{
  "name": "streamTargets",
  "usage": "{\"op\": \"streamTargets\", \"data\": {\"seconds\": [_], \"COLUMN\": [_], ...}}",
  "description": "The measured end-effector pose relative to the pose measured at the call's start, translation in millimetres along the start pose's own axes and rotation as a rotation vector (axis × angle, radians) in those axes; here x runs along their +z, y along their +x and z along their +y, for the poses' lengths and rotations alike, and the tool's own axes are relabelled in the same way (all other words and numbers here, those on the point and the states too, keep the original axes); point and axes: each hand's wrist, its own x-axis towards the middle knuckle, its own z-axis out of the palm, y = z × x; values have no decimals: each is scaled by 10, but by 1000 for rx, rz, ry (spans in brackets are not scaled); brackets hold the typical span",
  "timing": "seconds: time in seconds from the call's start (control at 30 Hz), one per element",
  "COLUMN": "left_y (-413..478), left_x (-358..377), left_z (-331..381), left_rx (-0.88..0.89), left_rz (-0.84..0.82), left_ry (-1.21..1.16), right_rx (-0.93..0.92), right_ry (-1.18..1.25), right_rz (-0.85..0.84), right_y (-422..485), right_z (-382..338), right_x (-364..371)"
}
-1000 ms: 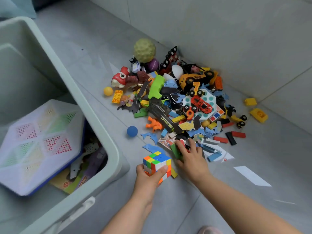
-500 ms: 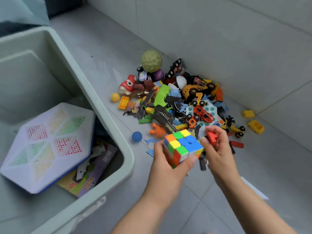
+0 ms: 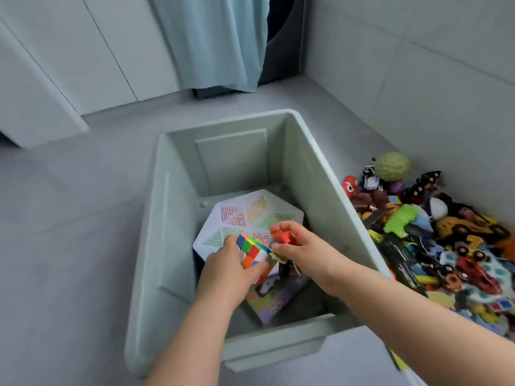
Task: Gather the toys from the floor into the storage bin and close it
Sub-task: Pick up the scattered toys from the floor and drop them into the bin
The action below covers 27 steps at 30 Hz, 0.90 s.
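Note:
The pale green storage bin (image 3: 164,218) stands open on the floor in front of me. Both my hands are inside its opening. My left hand (image 3: 225,271) grips a multicoloured puzzle cube (image 3: 250,250). Right beside it, my right hand (image 3: 301,246) holds a red block (image 3: 281,235) and a few small pieces below it. Under the hands lie a white hexagonal peg board (image 3: 256,210) and a purple picture book (image 3: 274,302). The toy pile (image 3: 434,232) covers the floor to the right of the bin, against the wall.
A green knobbly ball (image 3: 392,166) and a red dinosaur head (image 3: 349,186) top the pile's far end. A light blue curtain (image 3: 214,43) hangs beyond the bin. White cabinet fronts (image 3: 55,59) stand at the far left, tiled wall (image 3: 418,79) on the right.
Both hands lifted the cube and the small pieces off the floor pile and carried them left into the bin's opening. My view swung left, so the bin sits centred.

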Motion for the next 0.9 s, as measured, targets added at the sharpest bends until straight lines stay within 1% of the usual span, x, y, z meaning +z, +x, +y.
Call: {"op": "streamTargets", "data": {"seconds": [0.03,0.1,0.17,0.23,0.3,0.37,0.43,0.5,0.57,0.63,0.67,0.77,0.83,0.9], "left_y": [35,62,55,36,-2,-120,-340,-611,-875,-1087,-1167,-1265,-1197,-1072], "left_x": [30,86,114,114,141,208,306,469,743,1104,1302,1923,2320,2639], "left_z": [-54,-101,-73,29,177,383,633,860,1019,1124,1166,1232,1239,1255], "left_rx": [-6,-26,6,96,213,363,517,630,666,654,620,412,276,164], "left_rz": [-19,-61,-60,5,100,144,76,-95,-288,-461,-554,-830,-904,-889], "left_ry": [24,-2,-20,-84,-246,-428,-576,-691,-736,-727,-709,-575,-486,-499], "right_rx": [65,174,227,205,124,33,-19,-34,16,109,166,335,423,451], "right_ry": [1,17,61,38,-29,-32,92,223,253,293,307,281,238,219], "right_rz": [17,21,2,11,68,107,86,78,160,317,412,663,744,775], "right_y": [63,113,115,74,-39,-260,-583,-949,-1305,-1600,-1717,-1910,-1895,-1773], "right_z": [67,122,102,47,-31,-105,-123,-26,201,552,762,1448,1845,2110], "right_x": [71,145,139,71,-50,-247,-521,-856,-1198,-1516,-1661,-2034,-2214,-2339]}}
